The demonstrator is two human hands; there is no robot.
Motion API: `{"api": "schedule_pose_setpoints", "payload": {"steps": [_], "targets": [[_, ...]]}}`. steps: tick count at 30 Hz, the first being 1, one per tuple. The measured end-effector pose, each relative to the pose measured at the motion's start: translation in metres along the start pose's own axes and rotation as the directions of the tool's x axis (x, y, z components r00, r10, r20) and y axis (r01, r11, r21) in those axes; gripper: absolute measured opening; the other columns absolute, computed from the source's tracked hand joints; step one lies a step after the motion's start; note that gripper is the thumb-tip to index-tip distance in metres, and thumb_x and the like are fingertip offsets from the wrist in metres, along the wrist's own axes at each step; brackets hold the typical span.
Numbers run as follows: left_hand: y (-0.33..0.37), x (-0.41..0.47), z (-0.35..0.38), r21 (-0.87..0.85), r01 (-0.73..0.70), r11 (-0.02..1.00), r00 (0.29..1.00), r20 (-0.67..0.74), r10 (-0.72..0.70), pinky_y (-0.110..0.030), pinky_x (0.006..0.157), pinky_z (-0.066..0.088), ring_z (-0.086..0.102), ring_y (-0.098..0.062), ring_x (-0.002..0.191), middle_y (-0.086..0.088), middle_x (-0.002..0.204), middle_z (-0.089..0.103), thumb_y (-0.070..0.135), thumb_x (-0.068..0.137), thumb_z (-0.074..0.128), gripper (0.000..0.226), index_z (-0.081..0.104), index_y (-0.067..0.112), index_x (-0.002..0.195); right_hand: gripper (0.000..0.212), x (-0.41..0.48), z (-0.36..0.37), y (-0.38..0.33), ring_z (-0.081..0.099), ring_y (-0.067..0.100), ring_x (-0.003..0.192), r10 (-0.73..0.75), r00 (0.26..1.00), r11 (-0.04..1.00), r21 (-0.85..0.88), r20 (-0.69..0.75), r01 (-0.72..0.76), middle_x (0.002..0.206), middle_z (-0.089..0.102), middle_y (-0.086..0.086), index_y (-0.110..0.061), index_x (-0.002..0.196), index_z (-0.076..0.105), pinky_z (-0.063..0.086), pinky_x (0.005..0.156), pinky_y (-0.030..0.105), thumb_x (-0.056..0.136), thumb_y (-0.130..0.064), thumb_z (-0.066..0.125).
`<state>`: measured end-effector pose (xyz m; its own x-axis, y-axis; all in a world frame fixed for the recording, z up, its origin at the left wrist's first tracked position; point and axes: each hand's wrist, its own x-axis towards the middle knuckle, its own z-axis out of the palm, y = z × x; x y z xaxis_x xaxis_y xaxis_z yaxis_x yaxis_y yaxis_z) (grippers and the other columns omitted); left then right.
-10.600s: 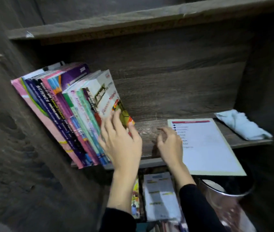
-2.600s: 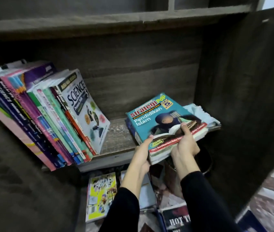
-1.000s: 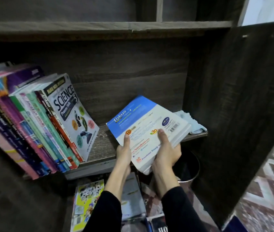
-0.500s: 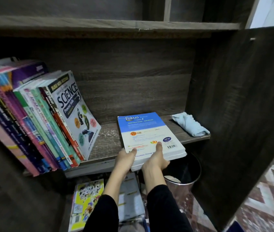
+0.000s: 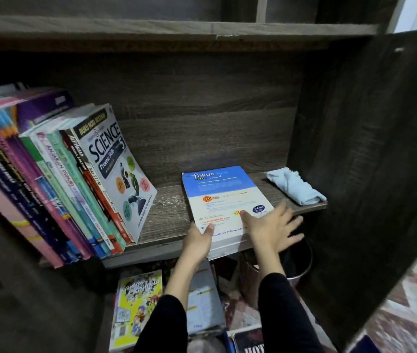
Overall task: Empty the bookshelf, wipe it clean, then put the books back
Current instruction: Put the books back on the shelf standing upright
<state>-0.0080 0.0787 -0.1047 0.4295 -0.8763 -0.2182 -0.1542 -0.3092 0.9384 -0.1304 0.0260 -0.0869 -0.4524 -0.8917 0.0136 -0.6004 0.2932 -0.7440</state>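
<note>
Now, Fokus book (image 5: pixel 224 197) lies lengthwise beyond my left hand (image 5: pixel 198 238), which pinches its near corner; right hand (image 5: pixel 268 229) spread alongside.

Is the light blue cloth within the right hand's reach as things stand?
Probably yes: the right hand hovers open at the Fokus book's near corner, and only bare shelf lies between it and the light blue cloth.

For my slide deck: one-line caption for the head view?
Left hand grips the Fokus book flat on the shelf; right hand open at its corner.
</note>
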Motion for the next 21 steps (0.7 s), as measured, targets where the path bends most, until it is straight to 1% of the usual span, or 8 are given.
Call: {"api": "schedule_pose_setpoints", "payload": {"steps": [2,4,9,11,13,15,18,21], "targets": [[0.0,0.001,0.0,0.008,0.003,1.0,1.0,0.003,-0.003,-0.048,0.094,0.047,0.057,-0.035,0.113,-0.011,0.125,0.06,0.031,0.097,0.049,0.036,0.051,0.009,0.126,0.089,0.004,-0.004,-0.005,0.019,0.028,0.143,-0.08,0.992,0.984,-0.151,0.096,0.094,0.148,0.037,0.009,-0.012,0.144,0.029,0.003,0.114,0.055,0.076,-0.056,0.067],[0.0,0.001,0.0,-0.009,0.031,0.999,1.0,0.001,-0.031,-0.046,0.095,0.046,0.057,-0.035,0.114,-0.012,0.125,0.061,0.03,0.097,0.049,0.036,0.053,0.007,0.125,0.088,0.003,-0.006,-0.011,0.029,0.03,0.138,-0.113,0.985,0.965,-0.224,0.127,0.139,0.143,0.042,0.014,-0.015,0.144,0.026,0.003,0.114,0.054,0.076,-0.054,0.068],[0.0,0.004,-0.008,-0.041,0.106,0.994,0.992,-0.064,-0.108,-0.044,0.096,0.048,0.058,-0.032,0.111,-0.013,0.124,0.061,0.023,0.097,0.048,0.031,0.055,0.007,0.123,0.088,0.012,-0.026,-0.033,0.037,0.032,0.131,-0.045,0.976,0.958,-0.268,0.212,0.102,0.14,0.041,0.018,-0.017,0.138,0.025,0.03,0.103,0.042,0.072,-0.039,0.079],[0.003,0.004,-0.018,-0.041,0.101,0.994,0.987,-0.118,-0.105,-0.039,0.095,0.048,0.059,-0.03,0.11,-0.013,0.124,0.061,0.016,0.097,0.047,0.029,0.056,0.004,0.121,0.074,0.024,-0.034,-0.037,0.05,0.029,0.121,0.02,0.933,0.994,-0.108,0.36,0.02,0.129,0.053,0.015,-0.008,0.129,0.042,0.039,0.095,0.038,0.073,-0.038,0.08],[0.006,0.003,-0.028,-0.089,0.095,0.992,0.983,-0.148,-0.107,-0.035,0.086,0.05,0.061,-0.026,0.103,-0.011,0.117,0.063,0.008,0.096,0.046,0.026,0.059,0.002,0.118,0.042,0.031,-0.036,-0.036,0.061,0.027,0.094,-0.019,0.835,0.986,0.148,0.55,-0.074,0.099,0.065,0.014,0.0,0.099,0.062,0.046,0.082,0.035,0.078,-0.033,0.077],[0.01,0.0,-0.035,-0.157,0.096,0.983,0.983,-0.143,-0.119,-0.036,0.081,0.053,0.062,-0.023,0.097,-0.009,0.111,0.064,0.004,0.096,0.046,0.023,0.06,0.005,0.114,0.028,0.031,-0.033,-0.034,0.062,0.023,0.072,-0.092,0.739,0.944,0.295,0.668,-0.149,0.077,0.066,0.01,-0.002,0.08,0.064,0.048,0.073,0.033,0.078,-0.026,0.077],[0.013,-0.008,-0.039,-0.188,0.087,0.978,0.986,-0.123,-0.112,-0.035,0.075,0.055,0.063,-0.022,0.087,-0.011,0.109,0.065,0.003,0.096,0.045,0.019,0.058,0.011,0.107,0.041,0.031,-0.025,-0.028,0.067,0.024,0.07,-0.141,0.687,0.898,0.384,0.713,-0.214,0.08,0.072,0.011,0.004,0.107,0.062,0.052,0.082,0.04,0.074,-0.015,0.078],[0.019,-0.016,-0.046,-0.175,0.071,0.982,0.987,-0.127,-0.094,-0.023,0.054,0.048,0.058,-0.017,0.075,-0.007,0.098,0.061,0.006,0.097,0.046,0.018,0.058,0.012,0.109,0.029,0.023,-0.027,-0.03,0.065,0.014,0.049,-0.217,0.708,0.817,0.522,0.672,-0.244,0.06,0.07,0.004,0.009,0.108,0.061,0.057,0.057,0.029,0.08,0.007,0.065]]}}
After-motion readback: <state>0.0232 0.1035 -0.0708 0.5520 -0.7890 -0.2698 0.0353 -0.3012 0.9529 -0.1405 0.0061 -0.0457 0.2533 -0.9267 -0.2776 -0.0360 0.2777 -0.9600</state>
